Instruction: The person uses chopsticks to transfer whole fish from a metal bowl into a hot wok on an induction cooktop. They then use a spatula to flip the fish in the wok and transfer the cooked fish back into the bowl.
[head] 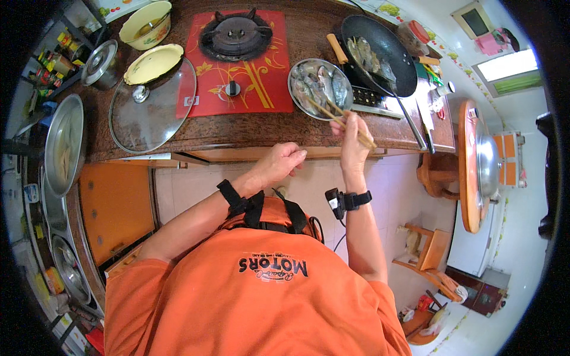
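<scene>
My right hand [355, 138] grips a pair of wooden chopsticks [328, 111], their tips at the fish in a round metal plate [291, 94]. Several small whole fish [326, 82] lie side by side on that plate. My left hand [281, 161] hovers before the counter's front edge, fingers curled, with nothing visible in it. To the plate's right, a black wok [404, 51] with wooden handles sits tilted in view over an electric cooker [372, 103]. More fish [366, 55] rest inside the wok, and a long-handled spatula [409, 120] leans out over its near rim.
A red gas stove [231, 89] stands left of the plate. Beyond it are a glass lid [151, 115], an enamel plate [153, 64], an enamel basin [144, 33] and a steel pot [100, 64]. A knife [425, 118] lies at the counter's right end, near a round wooden table [468, 200].
</scene>
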The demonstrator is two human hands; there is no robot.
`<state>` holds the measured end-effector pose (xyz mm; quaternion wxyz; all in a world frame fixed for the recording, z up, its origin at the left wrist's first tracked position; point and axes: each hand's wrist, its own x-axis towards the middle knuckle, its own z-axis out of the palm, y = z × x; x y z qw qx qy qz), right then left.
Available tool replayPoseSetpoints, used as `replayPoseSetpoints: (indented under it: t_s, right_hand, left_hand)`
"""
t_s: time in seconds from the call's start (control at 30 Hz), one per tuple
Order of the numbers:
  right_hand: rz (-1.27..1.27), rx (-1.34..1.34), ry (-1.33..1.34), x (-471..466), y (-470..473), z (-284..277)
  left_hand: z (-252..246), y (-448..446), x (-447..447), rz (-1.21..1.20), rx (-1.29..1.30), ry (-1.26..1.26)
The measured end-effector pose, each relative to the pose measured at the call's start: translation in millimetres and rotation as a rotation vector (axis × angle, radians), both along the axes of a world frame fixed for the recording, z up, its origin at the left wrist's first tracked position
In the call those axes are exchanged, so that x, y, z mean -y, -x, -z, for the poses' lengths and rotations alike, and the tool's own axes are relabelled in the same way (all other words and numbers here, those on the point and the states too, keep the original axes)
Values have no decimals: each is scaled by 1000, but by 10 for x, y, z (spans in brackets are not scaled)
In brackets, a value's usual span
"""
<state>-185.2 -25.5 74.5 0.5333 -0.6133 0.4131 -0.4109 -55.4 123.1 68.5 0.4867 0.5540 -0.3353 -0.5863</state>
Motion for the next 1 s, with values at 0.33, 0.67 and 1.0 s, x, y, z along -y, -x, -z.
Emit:
replayPoseSetpoints:
  t_s: [0.33,0.67,1.0]
  right_hand:
    - [-86,135,-290,696,47,30]
    - [-240,-24,-166,645,-100,-198]
    - [-237,-114,-70,403,-84,-173]
  left_hand:
    - [-25,-148,-83,-155,17,-121]
    - [8,-84,-21,-213,49,-127]
    - [-85,5,188,-147,27,-88]
